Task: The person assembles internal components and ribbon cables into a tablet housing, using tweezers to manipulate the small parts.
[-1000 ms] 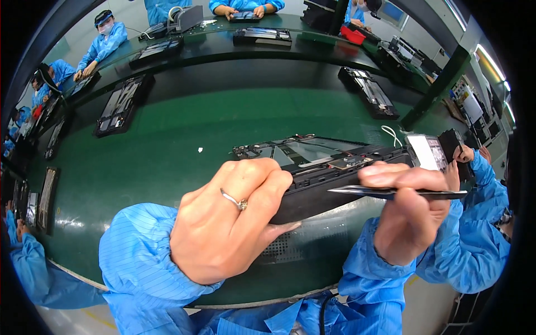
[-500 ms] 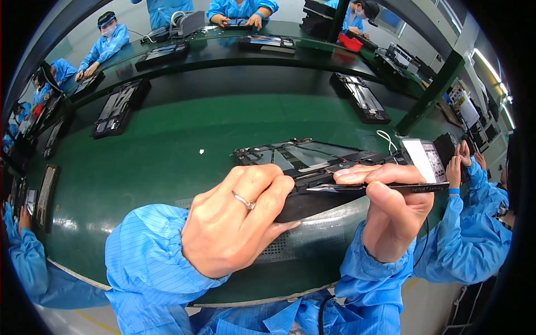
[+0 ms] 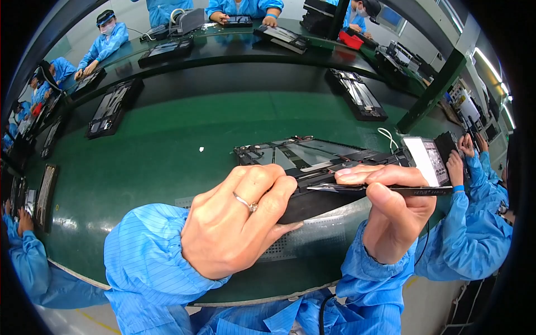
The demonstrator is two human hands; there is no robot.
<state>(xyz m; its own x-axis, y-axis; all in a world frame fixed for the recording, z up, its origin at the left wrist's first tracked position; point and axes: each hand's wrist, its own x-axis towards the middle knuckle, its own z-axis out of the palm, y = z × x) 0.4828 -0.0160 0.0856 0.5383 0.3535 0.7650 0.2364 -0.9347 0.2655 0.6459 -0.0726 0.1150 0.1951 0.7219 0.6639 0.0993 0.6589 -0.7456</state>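
Note:
A flat electronic device [image 3: 304, 155], its inside showing a grey panel and dark strips, lies in a black tray [image 3: 312, 209] in front of me. My left hand [image 3: 237, 223], with a ring on one finger, is closed on the near left edge of the tray and device. Between the thumb and fingers of my right hand [image 3: 396, 209] is a pair of black tweezers [image 3: 427, 191], held almost level. Their tips point left over the device's near edge, close to my left fingers. What the tips touch cannot be made out.
Similar devices in black trays stand on the dark strip beyond, one tray [image 3: 114, 109] at left and another tray [image 3: 357, 95] at right. A green post [image 3: 430, 95] rises at right. A white cable [image 3: 386, 135] and a white scrap [image 3: 201, 149] lie nearby. Co-workers in blue sit around.
My hands and the tweezers have hardly moved. The trays on the near dark strip have shifted slightly left. At the far bench, a tray has turned and moved right beside a co-worker's hand.

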